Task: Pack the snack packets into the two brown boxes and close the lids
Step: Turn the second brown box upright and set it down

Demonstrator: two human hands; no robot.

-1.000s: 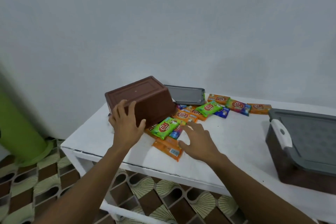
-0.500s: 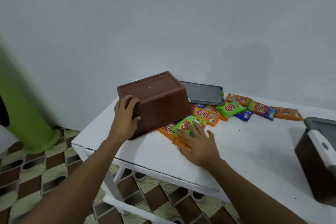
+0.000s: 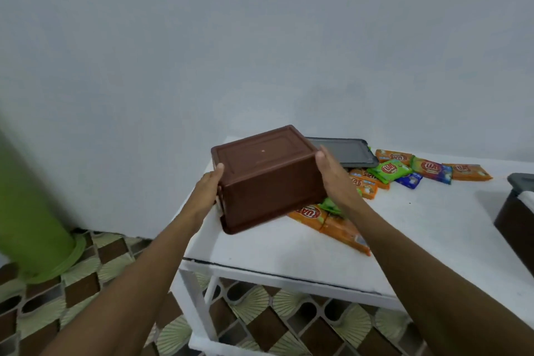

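Observation:
A brown plastic box point(image 3: 265, 179) is upside down, base up, tilted and lifted off the white table point(image 3: 289, 251). My left hand point(image 3: 208, 188) presses its left side and my right hand point(image 3: 332, 179) presses its right side. Several snack packets lie on the table: orange ones point(image 3: 344, 228) under and beside the box, a green one point(image 3: 388, 169) and more point(image 3: 430, 169) farther right. A grey lid point(image 3: 344, 152) lies flat behind the box. The second brown box point(image 3: 514, 220), with a grey lid on it, is cut off at the right edge.
A green cylinder point(image 3: 26, 220) stands on the tiled floor at the left. A plain wall runs close behind the table. The table's front edge and white frame point(image 3: 199, 303) are below my arms.
My right hand left the packets and took the box's right side. Both hands now hold the upturned box, raised off the packets. The view shifted left.

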